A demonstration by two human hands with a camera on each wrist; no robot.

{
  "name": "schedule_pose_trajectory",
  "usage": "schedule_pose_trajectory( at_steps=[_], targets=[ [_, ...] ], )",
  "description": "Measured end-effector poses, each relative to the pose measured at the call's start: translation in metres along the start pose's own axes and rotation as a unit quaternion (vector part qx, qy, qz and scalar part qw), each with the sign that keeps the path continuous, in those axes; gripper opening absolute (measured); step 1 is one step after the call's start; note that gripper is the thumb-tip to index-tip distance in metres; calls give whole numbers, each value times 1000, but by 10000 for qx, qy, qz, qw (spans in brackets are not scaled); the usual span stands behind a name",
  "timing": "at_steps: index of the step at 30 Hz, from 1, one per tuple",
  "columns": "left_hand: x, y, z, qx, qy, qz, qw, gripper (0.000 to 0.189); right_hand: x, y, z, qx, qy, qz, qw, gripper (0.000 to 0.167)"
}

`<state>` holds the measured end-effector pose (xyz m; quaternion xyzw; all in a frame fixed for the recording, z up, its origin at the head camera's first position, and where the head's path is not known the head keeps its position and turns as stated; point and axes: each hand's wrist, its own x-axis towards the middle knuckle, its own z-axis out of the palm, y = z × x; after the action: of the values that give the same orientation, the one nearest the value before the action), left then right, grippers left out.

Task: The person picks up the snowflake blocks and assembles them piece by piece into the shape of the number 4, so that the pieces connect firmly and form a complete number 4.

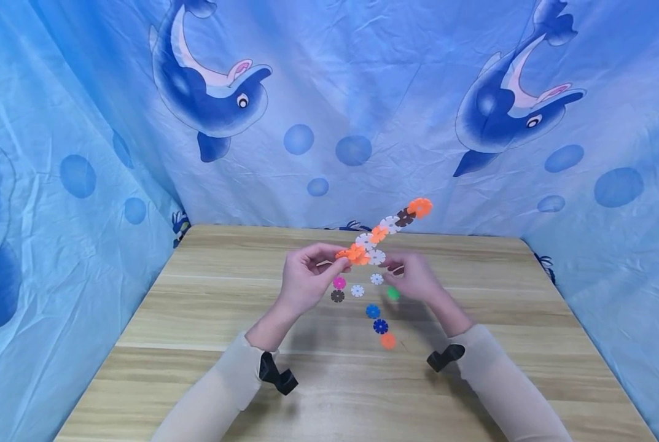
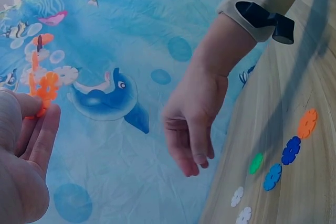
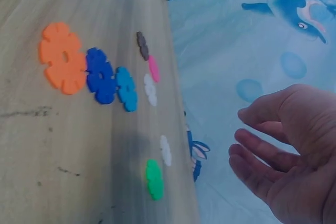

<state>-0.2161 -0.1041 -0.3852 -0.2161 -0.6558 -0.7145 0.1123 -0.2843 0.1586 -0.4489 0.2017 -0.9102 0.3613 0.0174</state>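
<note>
My left hand pinched the orange end of a disc chain, which slanted up and rightward from it. My right hand, loosely curved and empty, hung just beside the chain, apparently without touching; loose discs lay on the worktop below it.

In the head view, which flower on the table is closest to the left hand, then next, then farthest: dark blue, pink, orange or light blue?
1. Pink flower: just right of the left hand.
2. Light blue flower: farther right, lower in the picture.
3. Dark blue flower: middle of that row.
4. Orange flower: the row's bottom end.
</note>
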Motion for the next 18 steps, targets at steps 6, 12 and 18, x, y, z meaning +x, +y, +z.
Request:
schedule_pose_trajectory(
  at_steps=[6, 12, 18],
  targets=[
    [-1, 0, 1, 25, -10, 0, 10000, 16, -3, 5, 2, -171, -202, 56, 9996, 24],
    [-2, 0, 2, -6, -7, -25, 10000, 16, -8, 13, 4, -639, -501, 345, 9961, 24],
    [-2, -1, 2, 13, -1, -13, 10000, 16, -12, 17, 10, -1018, -734, 664, 9899, 34]
  ],
)
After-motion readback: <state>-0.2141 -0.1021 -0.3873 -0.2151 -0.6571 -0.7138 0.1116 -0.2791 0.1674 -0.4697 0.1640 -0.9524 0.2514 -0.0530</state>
